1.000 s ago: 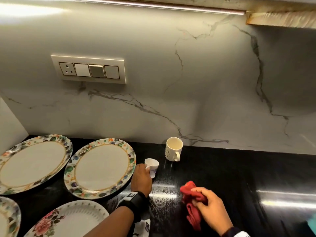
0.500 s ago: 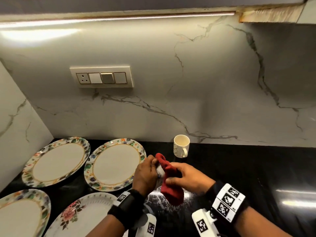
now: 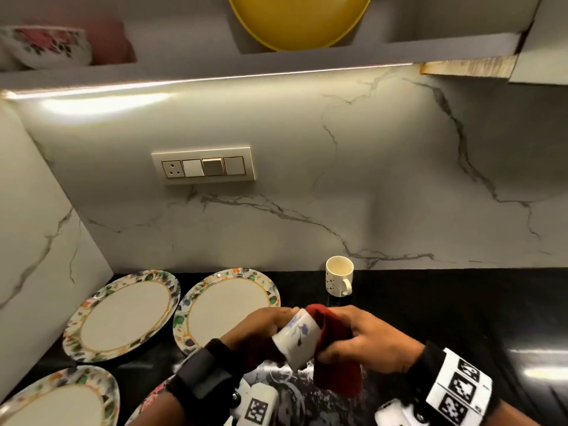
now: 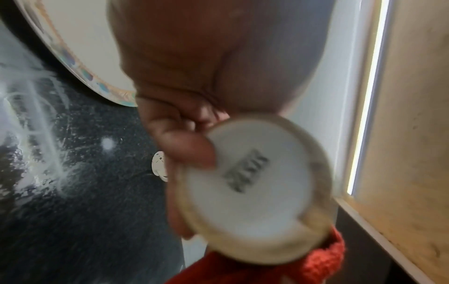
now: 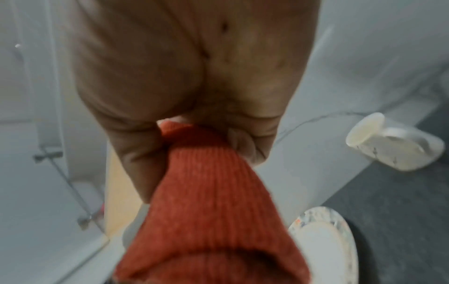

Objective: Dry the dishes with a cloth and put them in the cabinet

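While the left hand (image 3: 261,329) is gripping a small floral cup (image 3: 296,338) above the counter's front edge, the right hand (image 3: 365,341) is pinching the red cloth (image 3: 336,375) against its mouth; plates (image 3: 123,315) and spotted mug (image 3: 338,279) are waiting undried, none shelved from here.

The cup (image 3: 294,337) looks like glazed white ceramic, smooth, with a duller unglazed ring round its base (image 4: 252,190). The cloth (image 5: 209,201) is red ribbed knit — matt and coarse. The black countertop (image 3: 461,318) is polished and speckled, stone-like. The far wall (image 3: 307,179) is glossy veined marble — or a marble-look panel. The plates (image 3: 123,315) shine.
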